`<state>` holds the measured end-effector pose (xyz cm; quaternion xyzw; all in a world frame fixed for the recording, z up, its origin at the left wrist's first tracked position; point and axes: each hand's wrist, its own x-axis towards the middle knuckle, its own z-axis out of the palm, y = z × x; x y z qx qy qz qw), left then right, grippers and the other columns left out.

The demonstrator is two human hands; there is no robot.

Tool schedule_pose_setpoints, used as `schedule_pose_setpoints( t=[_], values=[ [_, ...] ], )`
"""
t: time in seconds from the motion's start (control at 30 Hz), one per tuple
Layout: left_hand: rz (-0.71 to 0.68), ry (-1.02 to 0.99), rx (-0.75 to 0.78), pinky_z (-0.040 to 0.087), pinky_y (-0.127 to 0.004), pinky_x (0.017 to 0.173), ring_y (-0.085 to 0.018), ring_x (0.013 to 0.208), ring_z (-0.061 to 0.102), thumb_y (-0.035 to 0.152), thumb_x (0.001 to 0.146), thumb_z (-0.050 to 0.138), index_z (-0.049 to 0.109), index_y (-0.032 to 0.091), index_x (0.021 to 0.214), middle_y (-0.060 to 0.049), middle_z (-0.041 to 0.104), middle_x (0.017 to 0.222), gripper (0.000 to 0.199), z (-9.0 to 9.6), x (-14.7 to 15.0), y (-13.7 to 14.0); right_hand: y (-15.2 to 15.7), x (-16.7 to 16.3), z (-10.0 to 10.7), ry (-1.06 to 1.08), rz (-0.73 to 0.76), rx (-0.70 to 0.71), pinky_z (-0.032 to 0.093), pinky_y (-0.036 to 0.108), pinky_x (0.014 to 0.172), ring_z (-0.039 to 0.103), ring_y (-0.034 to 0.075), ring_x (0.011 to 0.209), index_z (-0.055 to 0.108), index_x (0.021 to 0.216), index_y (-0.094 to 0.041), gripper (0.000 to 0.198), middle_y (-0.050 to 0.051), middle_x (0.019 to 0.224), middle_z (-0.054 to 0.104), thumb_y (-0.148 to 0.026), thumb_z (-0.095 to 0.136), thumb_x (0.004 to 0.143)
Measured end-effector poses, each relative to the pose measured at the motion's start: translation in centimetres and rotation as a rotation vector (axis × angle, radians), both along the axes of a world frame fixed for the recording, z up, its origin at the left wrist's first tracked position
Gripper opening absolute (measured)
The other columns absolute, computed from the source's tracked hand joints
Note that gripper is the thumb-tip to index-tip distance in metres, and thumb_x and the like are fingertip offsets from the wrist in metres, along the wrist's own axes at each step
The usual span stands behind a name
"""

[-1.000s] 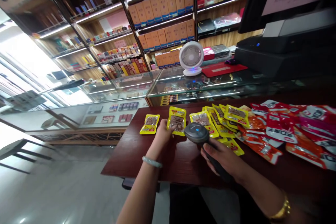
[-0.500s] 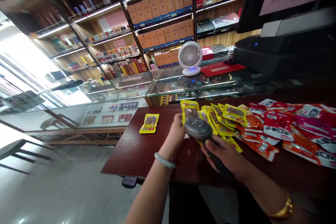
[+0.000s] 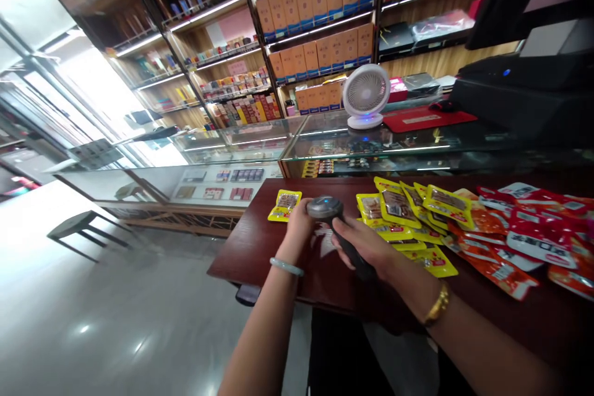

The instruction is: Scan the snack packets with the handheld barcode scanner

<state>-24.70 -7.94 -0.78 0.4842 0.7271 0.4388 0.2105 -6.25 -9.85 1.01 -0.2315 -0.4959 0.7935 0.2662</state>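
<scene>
My right hand (image 3: 362, 238) grips a dark grey handheld barcode scanner (image 3: 351, 247) by its handle, with the head tilted up to the left. Close behind the scanner's head is my left hand (image 3: 301, 223), wearing a pale bracelet; its fingers are mostly hidden, so what it holds, if anything, does not show. Just beyond that hand, a yellow snack packet (image 3: 284, 205) lies on the dark red table (image 3: 260, 253), overlapped by the hand in view. Several more yellow snack packets (image 3: 399, 203) form an overlapping pile to the right of the scanner.
Red and orange snack packets (image 3: 542, 235) are heaped at the table's right side. Behind stand a glass display counter (image 3: 260, 136), a white fan (image 3: 366, 96), a red mat (image 3: 429, 119) and a dark monitor unit (image 3: 524, 93). A stool (image 3: 77, 223) stands at left.
The view has swung left. My left hand has moved left, away from the yellow packet beside the pile towards the single packet. The scanner has moved left with my right hand.
</scene>
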Motion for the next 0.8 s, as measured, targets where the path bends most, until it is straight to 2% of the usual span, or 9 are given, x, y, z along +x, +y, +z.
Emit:
schedule_pose_setpoints(
  t=[0.07, 0.17, 0.23, 0.3, 0.4, 0.47, 0.53, 0.63, 0.8],
  values=[
    [0.13, 0.151, -0.034, 0.039, -0.041, 0.102, -0.029, 0.113, 0.057, 0.017, 0.076, 0.061, 0.065, 0.017, 0.107, -0.013, 0.067, 0.112, 0.032, 0.1, -3.1, -1.2, 0.2, -1.7, -0.1, -0.012, 0.009, 0.001, 0.036, 0.016, 0.03, 0.046, 0.006, 0.033, 0.048, 0.088, -0.022, 0.042, -0.009, 0.059, 0.051, -0.062, 0.06, 0.083],
    [0.359, 0.529, -0.259, 0.038, -0.046, 0.1, -0.035, 0.12, 0.051, 0.038, 0.077, 0.063, 0.062, 0.015, 0.114, -0.019, 0.061, 0.122, 0.043, -0.2, -6.6, -1.7, 0.4, -3.6, -0.4, -0.019, 0.034, -0.006, 0.036, 0.017, 0.03, 0.046, 0.006, 0.033, 0.048, 0.089, -0.022, 0.044, -0.009, 0.06, 0.052, -0.063, 0.061, 0.082],
    [0.399, 0.637, -0.397, 0.039, -0.047, 0.097, -0.038, 0.12, 0.049, 0.051, 0.076, 0.062, 0.062, 0.014, 0.111, -0.021, 0.06, 0.122, 0.051, -0.6, -8.0, -1.4, 0.4, -4.4, -0.7, -0.027, 0.043, -0.007, 0.037, 0.017, 0.031, 0.046, 0.006, 0.033, 0.048, 0.089, -0.022, 0.044, -0.009, 0.059, 0.052, -0.064, 0.06, 0.082],
    [0.384, 0.66, -0.458, 0.039, -0.046, 0.095, -0.038, 0.12, 0.049, 0.058, 0.074, 0.062, 0.062, 0.014, 0.109, -0.022, 0.059, 0.123, 0.056, -1.0, -8.7, -0.7, 0.4, -4.8, -1.1, -0.037, 0.041, -0.008, 0.037, 0.018, 0.031, 0.046, 0.006, 0.033, 0.048, 0.09, -0.022, 0.044, -0.009, 0.058, 0.052, -0.064, 0.058, 0.082],
    [0.363, 0.642, -0.483, 0.041, -0.043, 0.092, -0.037, 0.121, 0.05, 0.058, 0.068, 0.067, 0.059, 0.016, 0.108, -0.02, 0.059, 0.124, 0.059, -1.2, -9.0, -0.1, 0.5, -4.7, -1.5, -0.054, 0.023, -0.006, 0.037, 0.018, 0.03, 0.046, 0.007, 0.032, 0.047, 0.09, -0.022, 0.044, -0.009, 0.059, 0.053, -0.065, 0.058, 0.082],
    [0.322, 0.59, -0.469, 0.042, -0.041, 0.089, -0.034, 0.114, 0.056, 0.054, 0.067, 0.07, 0.056, 0.018, 0.106, -0.017, 0.064, 0.115, 0.056, -1.3, -9.0, -0.2, 0.6, -4.3, -1.5, -0.061, -0.002, 0.0, 0.036, 0.018, 0.03, 0.046, 0.006, 0.032, 0.046, 0.087, -0.023, 0.044, -0.009, 0.059, 0.053, -0.065, 0.059, 0.081],
    [0.262, 0.503, -0.391, 0.044, -0.035, 0.082, -0.028, 0.101, 0.063, 0.05, 0.069, 0.07, 0.052, 0.02, 0.103, -0.01, 0.068, 0.103, 0.048, -1.6, -8.9, -0.9, 0.6, -3.6, -1.3, -0.062, -0.037, 0.006, 0.036, 0.017, 0.03, 0.046, 0.006, 0.032, 0.045, 0.085, -0.023, 0.044, -0.009, 0.059, 0.053, -0.064, 0.06, 0.081],
    [0.184, 0.326, -0.22, 0.044, -0.026, 0.069, -0.019, 0.083, 0.065, 0.045, 0.069, 0.072, 0.049, 0.021, 0.095, -0.004, 0.067, 0.092, 0.042, -2.6, -8.2, -2.4, 0.6, -2.3, -1.0, -0.057, -0.086, 0.016, 0.035, 0.017, 0.03, 0.045, 0.006, 0.032, 0.044, 0.084, -0.023, 0.044, -0.01, 0.059, 0.052, -0.065, 0.06, 0.081],
    [0.108, 0.125, -0.045, 0.043, -0.022, 0.061, -0.013, 0.07, 0.06, 0.042, 0.067, 0.074, 0.046, 0.021, 0.089, 0.002, 0.064, 0.081, 0.041, -3.2, -5.0, -4.1, 0.2, 0.0, -0.5, -0.003, -0.138, 0.007, 0.034, 0.018, 0.03, 0.045, 0.005, 0.033, 0.047, 0.086, -0.023, 0.046, -0.009, 0.061, 0.053, -0.065, 0.063, 0.078]
  ],
)
